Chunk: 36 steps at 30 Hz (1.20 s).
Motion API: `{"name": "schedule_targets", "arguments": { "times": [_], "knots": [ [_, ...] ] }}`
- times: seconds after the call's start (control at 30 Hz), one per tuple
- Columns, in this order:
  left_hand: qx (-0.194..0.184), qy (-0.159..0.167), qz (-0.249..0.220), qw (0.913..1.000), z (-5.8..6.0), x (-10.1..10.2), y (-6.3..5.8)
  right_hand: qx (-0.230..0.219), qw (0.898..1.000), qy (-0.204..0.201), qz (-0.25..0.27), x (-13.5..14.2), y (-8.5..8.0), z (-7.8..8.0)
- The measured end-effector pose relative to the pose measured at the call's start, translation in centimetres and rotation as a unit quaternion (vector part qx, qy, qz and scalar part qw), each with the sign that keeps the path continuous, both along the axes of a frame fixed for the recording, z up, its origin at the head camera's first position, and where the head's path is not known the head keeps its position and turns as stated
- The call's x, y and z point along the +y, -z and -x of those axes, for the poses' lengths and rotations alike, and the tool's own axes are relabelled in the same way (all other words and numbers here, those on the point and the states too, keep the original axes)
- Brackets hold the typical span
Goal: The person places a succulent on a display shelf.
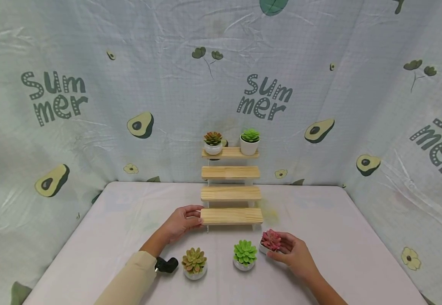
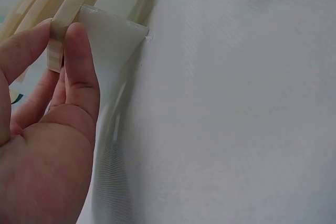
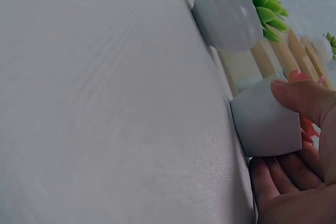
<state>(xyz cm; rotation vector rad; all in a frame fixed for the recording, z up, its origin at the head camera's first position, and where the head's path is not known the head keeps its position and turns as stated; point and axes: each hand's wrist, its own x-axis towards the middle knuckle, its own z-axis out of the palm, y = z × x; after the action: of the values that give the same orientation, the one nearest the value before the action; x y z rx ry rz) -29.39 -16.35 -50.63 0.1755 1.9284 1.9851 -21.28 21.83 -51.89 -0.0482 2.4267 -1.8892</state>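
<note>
Already two potted succulents stand on the stepped wooden stand's top shelf; three remain low in frame on the worktop. Right hand curls around the pink succulent pot; left hand pinches the bottom step.

We stretched our left hand forward, thumb and fingers pinched. Our right hand lay lower, near the table's front edge, fingers curled in a grip.
</note>
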Motion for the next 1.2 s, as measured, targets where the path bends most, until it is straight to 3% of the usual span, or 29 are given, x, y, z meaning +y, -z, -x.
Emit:
{"name": "schedule_targets", "arguments": {
  "times": [0.27,0.53,1.2],
  "knots": [
    [-0.004,-0.003,-0.002,1.0000,0.1,0.1,0.0,0.014,1.000,0.006,0.017,-0.2,0.1,0.4],
    [-0.003,-0.001,-0.008,1.0000,0.0,0.1,0.0,0.023,0.999,-0.019,0.030,-0.3,-0.4,0.5],
    [-0.008,0.002,-0.010,0.9999,-0.1,0.0,-0.2,0.039,0.998,-0.015,0.036,-1.3,-2.4,1.7]
  ]
}}
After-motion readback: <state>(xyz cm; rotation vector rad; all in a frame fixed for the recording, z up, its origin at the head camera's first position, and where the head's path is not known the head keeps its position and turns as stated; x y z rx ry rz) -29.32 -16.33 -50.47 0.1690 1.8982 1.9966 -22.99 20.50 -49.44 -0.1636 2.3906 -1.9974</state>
